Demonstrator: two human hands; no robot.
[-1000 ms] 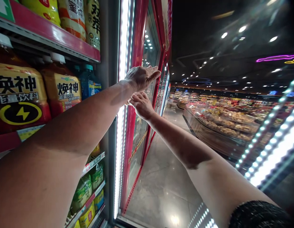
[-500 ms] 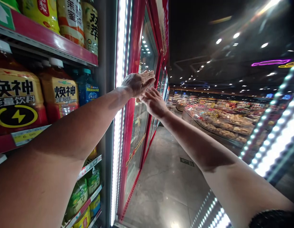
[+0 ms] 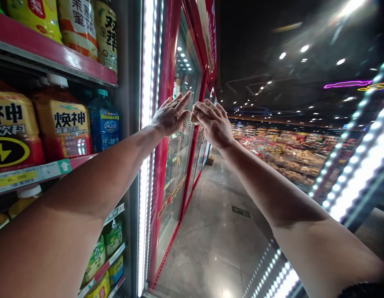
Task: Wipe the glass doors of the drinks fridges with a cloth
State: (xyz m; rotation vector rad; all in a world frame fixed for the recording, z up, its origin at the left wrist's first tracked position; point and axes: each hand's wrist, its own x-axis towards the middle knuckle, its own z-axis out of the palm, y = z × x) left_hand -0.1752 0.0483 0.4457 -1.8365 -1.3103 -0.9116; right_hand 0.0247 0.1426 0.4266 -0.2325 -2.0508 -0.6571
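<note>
My left hand (image 3: 171, 115) is stretched forward in front of the red-framed glass door (image 3: 179, 165), fingers spread and nothing held. Close by on its right, my right hand (image 3: 214, 124) has its fingers bent over and pressed together. A small crumpled light-brown thing (image 3: 194, 117) shows at those fingertips; its kind cannot be made out. A narrow gap lies between the two hands. Whether either hand touches the door glass is unclear.
To the left, shelves hold large drink bottles (image 3: 69, 118), a blue bottle (image 3: 103, 120) and a price strip (image 3: 33, 176). A bright light strip (image 3: 145, 165) runs down the cabinet edge. A grey floor aisle (image 3: 204, 240) and food displays (image 3: 291, 159) lie to the right.
My hands were overlapping before and are now apart, the left shifted left, the right shifted right. The left fingers have spread. The view has turned slightly to the right.
</note>
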